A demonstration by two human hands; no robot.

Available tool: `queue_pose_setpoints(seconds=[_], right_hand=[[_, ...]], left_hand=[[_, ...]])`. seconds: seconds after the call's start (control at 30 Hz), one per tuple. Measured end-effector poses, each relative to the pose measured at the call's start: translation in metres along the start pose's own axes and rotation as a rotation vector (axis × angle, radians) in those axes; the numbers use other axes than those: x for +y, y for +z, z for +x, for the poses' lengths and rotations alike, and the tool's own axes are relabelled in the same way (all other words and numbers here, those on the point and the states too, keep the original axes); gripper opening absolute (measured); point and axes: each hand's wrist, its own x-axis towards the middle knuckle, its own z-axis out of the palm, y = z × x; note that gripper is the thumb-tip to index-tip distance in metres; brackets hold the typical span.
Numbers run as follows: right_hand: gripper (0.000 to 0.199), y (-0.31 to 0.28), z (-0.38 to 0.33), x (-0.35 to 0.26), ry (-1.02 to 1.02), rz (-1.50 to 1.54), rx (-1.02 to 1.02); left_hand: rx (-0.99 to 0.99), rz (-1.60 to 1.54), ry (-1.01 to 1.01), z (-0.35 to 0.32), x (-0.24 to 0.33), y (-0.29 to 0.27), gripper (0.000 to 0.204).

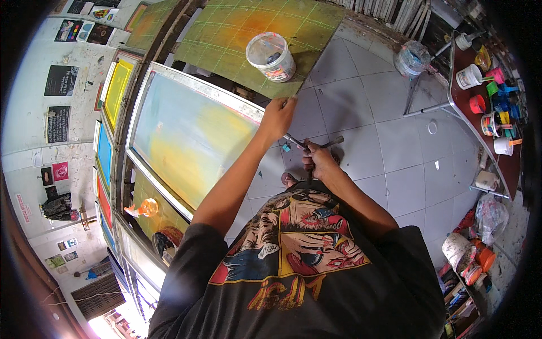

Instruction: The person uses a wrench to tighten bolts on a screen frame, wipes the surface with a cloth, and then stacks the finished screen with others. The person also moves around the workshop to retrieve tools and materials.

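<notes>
My left hand (276,120) is closed at the near right corner of a white-rimmed printing screen (200,135), beside the green board's edge. What its fingers hold is hidden. My right hand (323,163) is closed around a metal wrench-like tool (337,140) with a dark socket-like end, held in front of my shirt. A thin metal rod (292,139) runs from below my left hand toward the right one; I cannot tell whether it belongs to the same tool. The screen's mesh is stained yellow and pale blue.
A clear plastic tub (271,57) stands on the green board (226,37) beyond the screen. An orange spray bottle (144,208) is on the left. Paint pots (468,77) crowd a dark red table (464,104) on the right. Grey tiles (364,147) cover the floor.
</notes>
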Motion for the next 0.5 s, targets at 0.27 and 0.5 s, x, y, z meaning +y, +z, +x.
queue_pose_setpoints(seconds=[0.27,0.5], right_hand=[[0.021,-0.003,0.004,0.000,-0.034,0.025,-0.062],[0.026,0.002,-0.004,-0.007,-0.050,-0.072,0.019]], left_hand=[[0.344,-0.403,0.310,-0.085,-0.040,-0.004,0.038],[0.353,-0.187,-0.122,-0.102,-0.052,0.025,0.040]])
